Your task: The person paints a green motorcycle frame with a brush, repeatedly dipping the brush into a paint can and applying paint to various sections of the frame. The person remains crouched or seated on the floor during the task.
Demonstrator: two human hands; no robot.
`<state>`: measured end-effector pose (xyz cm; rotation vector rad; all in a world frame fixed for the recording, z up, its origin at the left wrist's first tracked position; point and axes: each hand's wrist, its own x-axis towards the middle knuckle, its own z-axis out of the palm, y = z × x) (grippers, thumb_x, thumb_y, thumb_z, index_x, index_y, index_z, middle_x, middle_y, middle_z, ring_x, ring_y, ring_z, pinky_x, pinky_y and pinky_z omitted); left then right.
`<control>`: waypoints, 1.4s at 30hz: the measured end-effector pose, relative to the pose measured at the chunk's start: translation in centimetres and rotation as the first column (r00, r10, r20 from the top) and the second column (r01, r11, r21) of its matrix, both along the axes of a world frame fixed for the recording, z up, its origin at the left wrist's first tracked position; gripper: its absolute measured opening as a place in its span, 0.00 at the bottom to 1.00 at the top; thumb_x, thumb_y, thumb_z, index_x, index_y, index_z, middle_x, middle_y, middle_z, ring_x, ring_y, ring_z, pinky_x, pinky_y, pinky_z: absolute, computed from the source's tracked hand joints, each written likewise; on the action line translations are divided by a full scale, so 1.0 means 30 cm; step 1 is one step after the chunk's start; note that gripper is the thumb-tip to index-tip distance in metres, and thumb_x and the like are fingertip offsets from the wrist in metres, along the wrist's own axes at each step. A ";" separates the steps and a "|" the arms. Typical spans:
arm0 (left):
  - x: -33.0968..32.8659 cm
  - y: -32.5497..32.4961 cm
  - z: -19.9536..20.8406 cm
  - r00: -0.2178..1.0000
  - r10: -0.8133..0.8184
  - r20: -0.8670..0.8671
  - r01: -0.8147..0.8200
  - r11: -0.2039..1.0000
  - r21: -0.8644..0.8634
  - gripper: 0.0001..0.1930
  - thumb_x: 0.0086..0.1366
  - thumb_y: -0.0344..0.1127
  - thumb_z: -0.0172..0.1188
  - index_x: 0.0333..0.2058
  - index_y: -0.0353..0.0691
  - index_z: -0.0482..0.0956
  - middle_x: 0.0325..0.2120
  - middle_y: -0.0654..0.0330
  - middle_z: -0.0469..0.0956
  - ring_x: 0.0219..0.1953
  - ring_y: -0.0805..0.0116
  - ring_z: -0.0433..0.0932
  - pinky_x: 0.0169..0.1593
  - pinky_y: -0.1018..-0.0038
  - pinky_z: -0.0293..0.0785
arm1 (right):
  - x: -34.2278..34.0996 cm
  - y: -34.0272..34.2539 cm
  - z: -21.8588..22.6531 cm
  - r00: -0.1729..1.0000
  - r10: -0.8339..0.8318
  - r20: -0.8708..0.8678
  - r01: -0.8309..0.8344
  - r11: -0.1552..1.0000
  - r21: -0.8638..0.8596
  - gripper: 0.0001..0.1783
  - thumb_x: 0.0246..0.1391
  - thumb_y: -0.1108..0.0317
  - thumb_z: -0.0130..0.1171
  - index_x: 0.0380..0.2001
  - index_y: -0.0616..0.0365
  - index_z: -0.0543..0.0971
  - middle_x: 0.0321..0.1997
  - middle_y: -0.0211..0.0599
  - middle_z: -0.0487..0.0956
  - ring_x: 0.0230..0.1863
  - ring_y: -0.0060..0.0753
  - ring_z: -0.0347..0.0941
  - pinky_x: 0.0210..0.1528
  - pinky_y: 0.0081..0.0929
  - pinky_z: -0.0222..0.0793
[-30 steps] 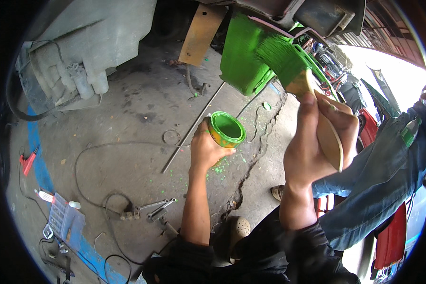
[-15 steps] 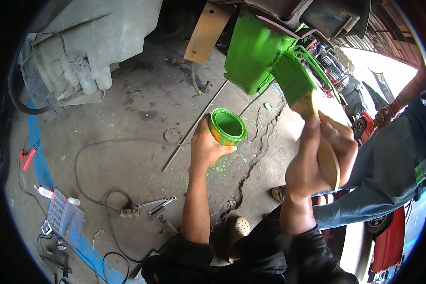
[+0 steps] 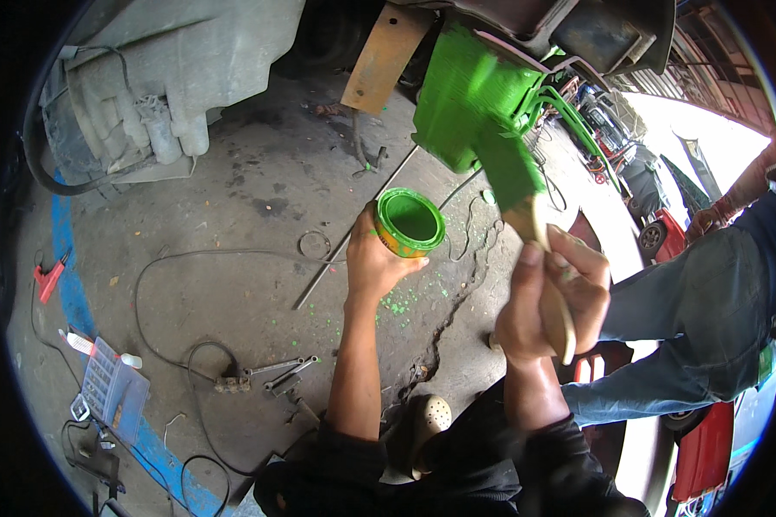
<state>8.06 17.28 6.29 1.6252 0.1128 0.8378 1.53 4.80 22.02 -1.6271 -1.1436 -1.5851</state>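
Observation:
My left hand (image 3: pixel 378 265) is wrapped round a small paint can (image 3: pixel 411 222), tilted so that the green paint inside shows. A paintbrush (image 3: pixel 558 319) with a pale wooden handle is gripped in my right hand (image 3: pixel 550 302). Its wide bristles are coated in green and overlap the lower edge of a green-painted metal part (image 3: pixel 470 95) hanging above. Whether the bristles press on that part I cannot tell for sure. The can sits lower and to the left of the brush, apart from the painted part.
Beside the green part hangs a rusty plate (image 3: pixel 386 59). A person in jeans (image 3: pixel 690 319) stands close on my right. Wrenches (image 3: pixel 280 372), a black cable (image 3: pixel 190 257), a long rod (image 3: pixel 341 246) and a plastic organizer box (image 3: pixel 116 392) lie on the cracked concrete floor (image 3: pixel 259 293).
My right hand and the paintbrush have moved left and slightly down along the green part. My left hand with the paint can has barely shifted.

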 end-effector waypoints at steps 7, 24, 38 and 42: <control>-0.009 0.001 -0.008 0.998 -0.048 -0.030 0.048 0.999 -0.017 0.45 0.28 0.33 0.81 0.51 0.39 0.70 0.47 0.51 0.77 0.51 0.50 0.76 0.55 0.60 0.72 | 0.079 0.016 0.026 0.995 -0.084 0.062 0.089 0.991 -0.096 0.12 0.48 0.84 0.65 0.27 0.65 0.70 0.34 0.54 0.81 0.29 0.35 0.79 0.31 0.26 0.73; -0.009 -0.005 -0.015 0.996 -0.057 -0.067 0.057 0.998 0.002 0.45 0.28 0.33 0.81 0.50 0.38 0.68 0.46 0.49 0.75 0.50 0.47 0.75 0.53 0.58 0.72 | 0.138 0.072 -0.037 0.999 0.005 0.042 -0.005 1.000 -0.022 0.14 0.42 0.84 0.70 0.26 0.64 0.73 0.33 0.51 0.81 0.28 0.39 0.80 0.26 0.26 0.75; 0.005 -0.010 -0.037 0.996 -0.050 -0.071 0.047 0.998 -0.034 0.43 0.28 0.33 0.81 0.47 0.38 0.68 0.43 0.49 0.76 0.47 0.46 0.76 0.50 0.58 0.73 | 0.076 0.111 -0.070 0.993 0.114 -0.026 -0.115 0.993 -0.018 0.18 0.42 0.83 0.71 0.32 0.60 0.72 0.36 0.52 0.80 0.36 0.48 0.82 0.36 0.35 0.80; -0.010 -0.041 0.012 0.998 -0.057 -0.039 0.056 0.998 -0.040 0.43 0.27 0.32 0.81 0.46 0.39 0.68 0.43 0.49 0.76 0.47 0.46 0.76 0.50 0.57 0.73 | 0.130 0.128 -0.058 0.993 0.114 -0.027 -0.113 0.993 0.015 0.16 0.41 0.84 0.71 0.28 0.63 0.72 0.35 0.54 0.81 0.33 0.45 0.82 0.33 0.30 0.79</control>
